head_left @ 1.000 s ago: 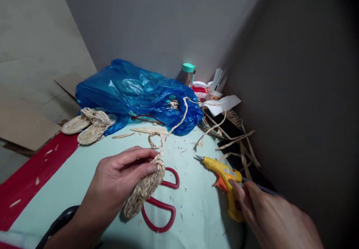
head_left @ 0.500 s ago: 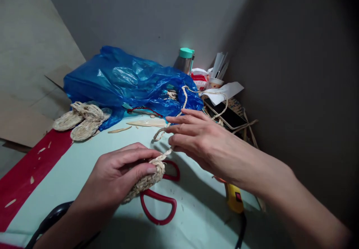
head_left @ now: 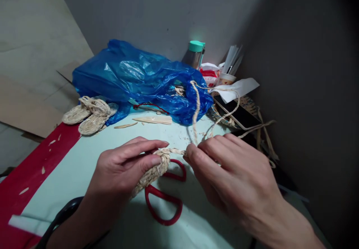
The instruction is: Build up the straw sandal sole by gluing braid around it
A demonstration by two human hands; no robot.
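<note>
My left hand (head_left: 123,166) is closed on a small coiled straw piece (head_left: 154,174), thumb on its near face and fingers behind it. From the top of this piece a twisted straw cord (head_left: 176,151) runs right to my right hand (head_left: 230,170), whose thumb and forefinger pinch it. The cord's loose length rises beyond the fingers and loops back over the clutter on the right. Red-handled scissors (head_left: 165,222) lie under the straw piece; only their handles show. A pair of small woven straw slippers (head_left: 92,121) rests at the far left of the table.
Behind the hands lies a blue plastic bag (head_left: 134,69) with straw inside. A bottle with a turquoise lid (head_left: 196,46), a paper cup (head_left: 226,78) and a phone (head_left: 238,110) stand or lie at the back right. Flat straw strips (head_left: 153,120) lie before the bag. A grey wall (head_left: 168,13) closes the back.
My right hand has moved down and nearer, from spread fingers to a pinch on the cord. The cord now stretches more level between the hands. The view has shifted slightly left.
</note>
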